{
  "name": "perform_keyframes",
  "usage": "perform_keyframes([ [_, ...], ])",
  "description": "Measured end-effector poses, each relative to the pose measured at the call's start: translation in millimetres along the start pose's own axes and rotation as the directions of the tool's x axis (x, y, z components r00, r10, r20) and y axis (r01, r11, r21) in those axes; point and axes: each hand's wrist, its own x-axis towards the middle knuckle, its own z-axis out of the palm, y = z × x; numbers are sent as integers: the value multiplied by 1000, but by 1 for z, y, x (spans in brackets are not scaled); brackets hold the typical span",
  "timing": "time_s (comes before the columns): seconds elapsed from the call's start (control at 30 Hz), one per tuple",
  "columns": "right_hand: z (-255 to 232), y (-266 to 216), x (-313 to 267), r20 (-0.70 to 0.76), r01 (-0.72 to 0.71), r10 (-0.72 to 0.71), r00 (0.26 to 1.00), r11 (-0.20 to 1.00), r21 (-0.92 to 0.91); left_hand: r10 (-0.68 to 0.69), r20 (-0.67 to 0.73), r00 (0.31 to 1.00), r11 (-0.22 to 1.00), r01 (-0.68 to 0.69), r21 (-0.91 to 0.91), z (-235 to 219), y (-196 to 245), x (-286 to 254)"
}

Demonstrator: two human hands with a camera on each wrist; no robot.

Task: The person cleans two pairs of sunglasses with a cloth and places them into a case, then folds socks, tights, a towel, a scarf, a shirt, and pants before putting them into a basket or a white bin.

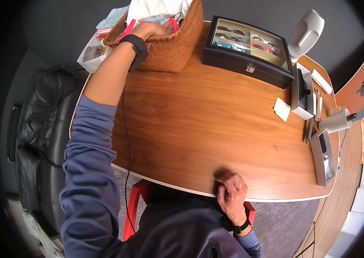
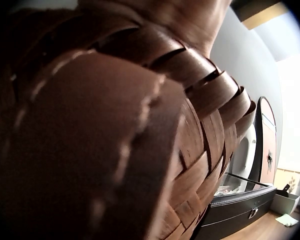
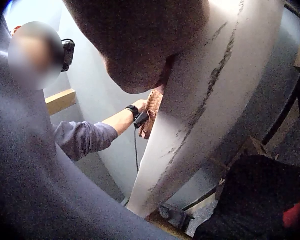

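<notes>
A brown woven basket [image 1: 171, 56] stands at the back left of the table with cloths and other items in it. My left hand [image 1: 154, 29] reaches over its near rim into the basket, beside a bright red item [image 1: 173, 26]. Its fingertips are hidden among the contents, so I cannot tell whether they grip anything. In the left wrist view the basket's plaited side [image 2: 190, 165] fills much of the picture, with a stitched brown strip [image 2: 90, 140] close to the camera. My right hand [image 1: 233, 195] rests at the table's front edge, fingers loosely curled, holding nothing.
Right of the basket sits a black glass-lidded case [image 1: 251, 69] of eyewear. A white bottle-shaped object [image 1: 306, 34], open boxes [image 1: 303, 92], a pale paper [image 1: 282, 109] and a white cup [image 1: 336, 122] stand along the right. A black cable [image 1: 127, 142] hangs from my left wrist across the table edge.
</notes>
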Motion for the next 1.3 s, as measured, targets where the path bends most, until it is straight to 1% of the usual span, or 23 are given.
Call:
perform_keyframes([
  [0.03,0,0,2,-12,0,0,1000,1000,4,-2,2,1000,1000,2,-16,-10,5,-10],
  [0.13,-7,8,7,65,-32,19,998,978,208,127,61,990,989,-122,-81,-42,20,-47],
  [0.2,-32,-4,18,206,-216,139,969,880,422,177,-43,983,963,-182,-199,-48,8,-58],
  [0.27,-58,-16,28,306,-336,174,936,703,626,255,-260,931,918,-318,-237,-58,13,-93],
  [0.3,-76,-21,35,338,-294,68,939,667,684,212,-517,829,901,-371,-226,-49,13,-97],
  [0.33,-89,-28,43,313,-221,-48,948,609,762,147,-731,666,884,-420,-205,-33,14,-96],
  [0.37,-102,-35,52,274,-147,-164,948,538,830,63,-890,452,869,-463,-174,-23,19,-101],
  [0.4,-111,-39,60,221,-73,-280,934,456,887,18,-987,158,883,-465,-59,-22,49,-129],
  [0.43,-116,-41,66,213,-40,-312,926,480,877,-9,-997,82,884,-466,-47,-14,65,-149],
  [0.47,-120,-43,72,205,-6,-344,916,501,865,1,-994,111,892,-450,-49,-1,80,-169],
  [0.5,-123,-43,77,202,28,-378,904,521,853,-21,-994,103,835,-545,-74,19,94,-176],
  [0.53,-122,-38,82,242,-18,-311,919,581,813,-50,-961,272,755,-619,-215,35,109,-193],
  [0.57,-116,-29,87,279,-66,-241,930,636,769,-38,-916,399,736,-609,-296,54,117,-201],
  [0.63,-102,-7,102,303,-183,-60,951,681,709,-111,-831,545,694,-556,-458,88,132,-201],
  [0.67,-92,8,110,289,-248,51,956,669,701,-157,-739,656,612,-522,-594,101,135,-196],
  [0.73,-81,46,133,207,-186,93,974,850,493,-190,-653,733,453,-524,-721,126,133,-174],
  [0.83,-64,97,162,120,-231,200,972,904,361,-262,-376,889,78,-369,-926,137,133,-156],
  [0.93,-46,131,175,24,-280,291,956,890,359,-233,-209,950,-292,-273,-917,144,134,-159],
  [1.0,-31,151,176,-46,-239,289,956,862,447,-254,-236,938,-363,-319,-876,152,129,-156],
  [1.03,-27,153,175,-58,-247,307,950,851,465,-275,-285,918,-388,-377,-841,157,128,-154],
  [1.07,-24,154,173,-70,-255,326,943,838,482,-326,-229,917,-393,-352,-850,162,126,-151],
  [1.13,-23,155,173,-89,-263,347,934,831,490,-269,-266,926,-426,-362,-829,144,131,-166],
  [1.3,-27,148,171,-141,-228,303,942,891,393,-263,-328,907,-407,-412,-815,147,134,-165],
])
